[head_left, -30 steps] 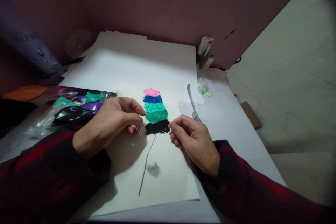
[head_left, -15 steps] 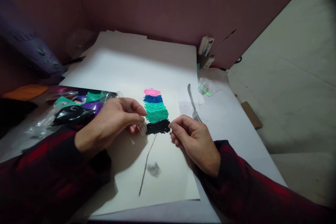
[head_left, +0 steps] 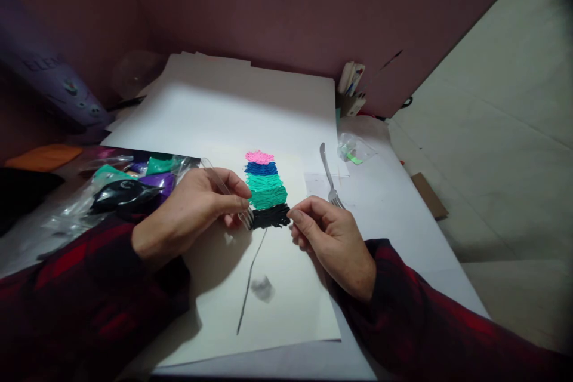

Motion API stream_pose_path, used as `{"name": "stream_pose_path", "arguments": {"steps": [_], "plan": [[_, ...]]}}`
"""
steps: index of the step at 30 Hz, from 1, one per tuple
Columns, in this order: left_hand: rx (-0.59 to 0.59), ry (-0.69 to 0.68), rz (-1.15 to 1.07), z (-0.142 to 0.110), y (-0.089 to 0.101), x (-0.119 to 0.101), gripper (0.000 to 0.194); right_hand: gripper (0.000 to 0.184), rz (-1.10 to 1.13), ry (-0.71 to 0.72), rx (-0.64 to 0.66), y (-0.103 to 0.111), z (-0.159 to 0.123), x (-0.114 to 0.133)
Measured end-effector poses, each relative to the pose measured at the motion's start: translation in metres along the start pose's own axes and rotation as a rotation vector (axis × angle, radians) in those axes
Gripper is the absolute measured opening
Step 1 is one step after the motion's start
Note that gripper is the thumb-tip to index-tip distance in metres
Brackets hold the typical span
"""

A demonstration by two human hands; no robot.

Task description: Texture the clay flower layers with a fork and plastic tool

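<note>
Left hand (head_left: pixel 190 209): grip closed round clear plastic fork (head_left: pixel 216 179); likely light, brittle, best held mid-handle. Right hand (head_left: pixel 333 248): grip pinched at soft-looking black stranded band (head_left: pixel 271 216); contents unclear.

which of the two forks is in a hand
The clear plastic fork, gripped in the left hand, tines at the left end of the black band. The other, a metal fork, lies unheld just beyond the right hand.

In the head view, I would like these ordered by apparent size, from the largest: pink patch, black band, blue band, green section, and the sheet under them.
1. Sheet
2. Green section
3. Black band
Blue band and pink patch are smallest, too alike to rank.
</note>
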State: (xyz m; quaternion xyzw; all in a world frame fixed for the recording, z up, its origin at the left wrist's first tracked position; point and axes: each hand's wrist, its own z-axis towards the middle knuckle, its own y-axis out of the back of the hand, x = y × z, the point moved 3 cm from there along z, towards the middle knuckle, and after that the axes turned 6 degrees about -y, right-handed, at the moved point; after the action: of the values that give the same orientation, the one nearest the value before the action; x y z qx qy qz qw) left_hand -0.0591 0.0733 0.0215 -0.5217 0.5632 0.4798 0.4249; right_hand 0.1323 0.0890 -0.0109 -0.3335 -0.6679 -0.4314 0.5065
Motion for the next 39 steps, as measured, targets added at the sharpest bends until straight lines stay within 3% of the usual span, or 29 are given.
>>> {"name": "stream_pose_path", "arguments": {"steps": [16, 23, 39], "plan": [[-0.055, 0.006, 0.069, -0.002, 0.004, -0.005, 0.009, 0.018, 0.006, 0.000, 0.000, 0.000, 0.001, -0.001], [0.016, -0.008, -0.010, -0.002, -0.001, -0.003, 0.010, 0.018, 0.008, -0.003, -0.002, 0.000, 0.001, -0.001], [0.050, -0.009, 0.019, -0.005, -0.012, -0.004, 0.010, 0.019, -0.007, 0.005, -0.004, 0.000, 0.000, 0.000]]}}
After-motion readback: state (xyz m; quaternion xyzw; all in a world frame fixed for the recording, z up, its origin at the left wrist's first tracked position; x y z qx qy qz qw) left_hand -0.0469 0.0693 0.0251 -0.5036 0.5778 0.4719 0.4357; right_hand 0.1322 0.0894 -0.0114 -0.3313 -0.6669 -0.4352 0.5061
